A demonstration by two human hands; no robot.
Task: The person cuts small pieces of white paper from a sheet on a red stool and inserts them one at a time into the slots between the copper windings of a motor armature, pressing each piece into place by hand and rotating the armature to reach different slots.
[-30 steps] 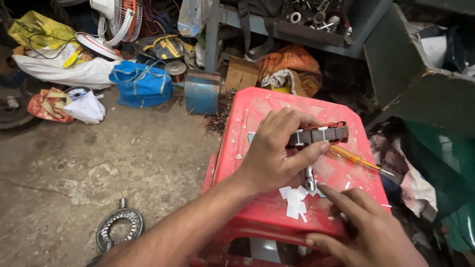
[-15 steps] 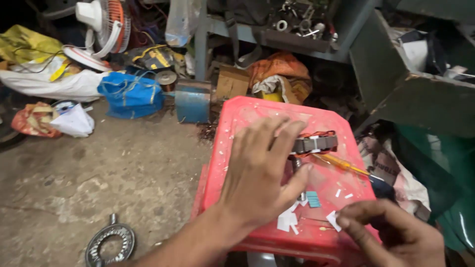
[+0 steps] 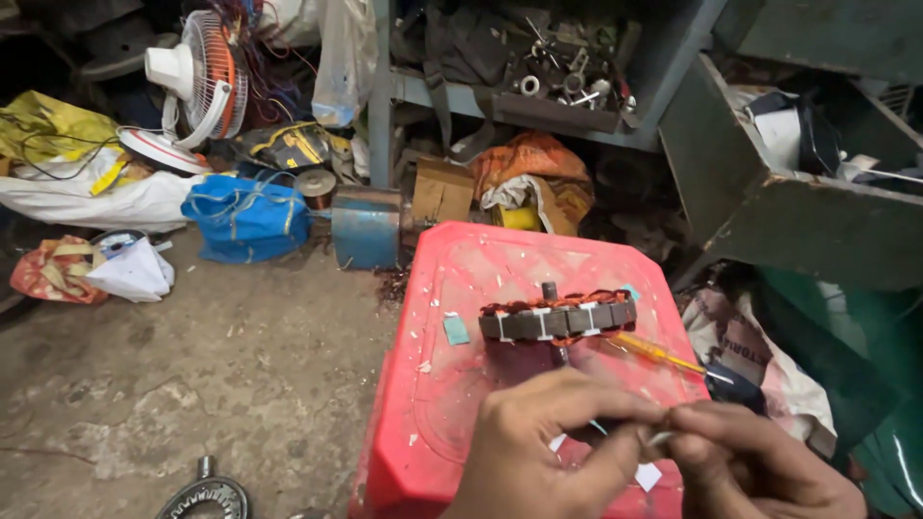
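Head view: left hand [image 3: 548, 452] and right hand [image 3: 760, 466] pinch a small white slip [image 3: 661, 438] together; next, presumably, seating it in the wound stator [image 3: 558, 317] calls for fine alignment.

Dim, uneven workshop light falling from above and the front; the red plastic stool [image 3: 452, 384] and concrete floor [image 3: 192, 384] are evenly lit without glare, while the shelf recesses [image 3: 538, 58] and upper left corner sink into deep shadow. The left hand [image 3: 548, 452] and right hand [image 3: 760, 466] at the lower edge are slightly soft. Mild wide-angle stretching at the borders
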